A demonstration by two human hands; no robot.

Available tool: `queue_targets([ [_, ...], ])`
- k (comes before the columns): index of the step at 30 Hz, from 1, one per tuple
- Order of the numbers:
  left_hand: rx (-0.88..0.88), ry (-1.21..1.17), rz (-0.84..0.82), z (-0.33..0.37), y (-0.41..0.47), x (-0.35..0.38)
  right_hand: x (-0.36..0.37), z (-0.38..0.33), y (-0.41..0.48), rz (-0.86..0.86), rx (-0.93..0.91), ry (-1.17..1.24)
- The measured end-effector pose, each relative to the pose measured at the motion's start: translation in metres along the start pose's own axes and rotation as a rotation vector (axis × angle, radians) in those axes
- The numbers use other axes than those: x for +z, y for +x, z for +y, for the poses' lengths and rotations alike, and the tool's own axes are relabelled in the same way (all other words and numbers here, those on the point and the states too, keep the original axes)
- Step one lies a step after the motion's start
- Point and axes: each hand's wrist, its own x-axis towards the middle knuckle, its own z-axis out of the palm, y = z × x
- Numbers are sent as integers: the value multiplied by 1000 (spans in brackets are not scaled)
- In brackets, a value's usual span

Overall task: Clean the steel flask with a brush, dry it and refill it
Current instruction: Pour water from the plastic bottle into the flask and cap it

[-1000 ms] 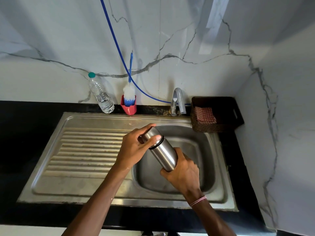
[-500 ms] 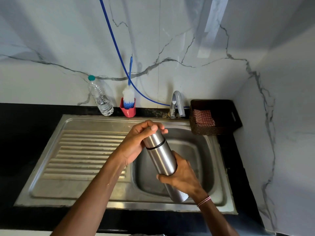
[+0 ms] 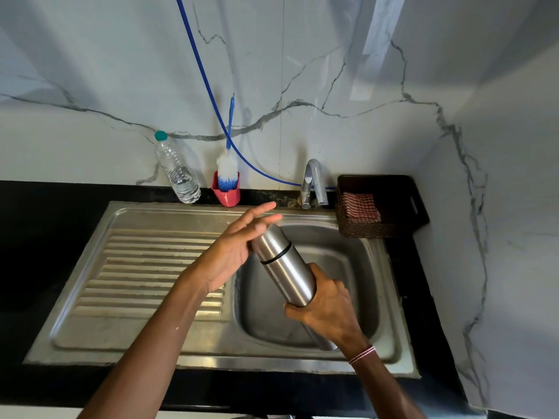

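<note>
Before you, the veined marble wall (image 3: 332, 71) fills the upper half of the view and turns a corner on the right. Below it, the black counter (image 3: 45, 237) holds a steel sink (image 3: 151, 352), with its ribbed drainboard on the left and its basin on the right. You hold the steel flask (image 3: 287, 267) in the air over the basin, tilted so that its capped end points up and to the left, with the cap on above a dark ring. Your right hand (image 3: 326, 313) is wrapped round the lower part of the flask's body, fingers curled about it. Your left hand (image 3: 233, 255) is spread wide with straight fingers, its palm against the side of the cap, gripping nothing. A dark woven basket (image 3: 372, 229) sits on the counter at the sink's far right corner. A clear water bottle (image 3: 178, 173) with a green cap stands against the wall behind the drainboard, and a thin blue hose (image 3: 205, 74) runs down the wall toward the chrome tap (image 3: 314, 182). Just right of the bottle, the white and blue brush (image 3: 227, 170) stands in a red holder (image 3: 228, 196). A folded red checked cloth (image 3: 360, 207) lies in the basket, and a red and white band (image 3: 361, 355) circles your right wrist.
</note>
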Motion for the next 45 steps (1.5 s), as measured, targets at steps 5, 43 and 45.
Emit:
queue_targets([
  [5,62,425,368,-7,6,20,2,-6,1,60,-8,-62],
  [43,261,-54,261,17,9,60,10,-4,10,-263,-101,641],
  [45,238,21,460,11,11,67,16,-16,8,-49,-29,490],
])
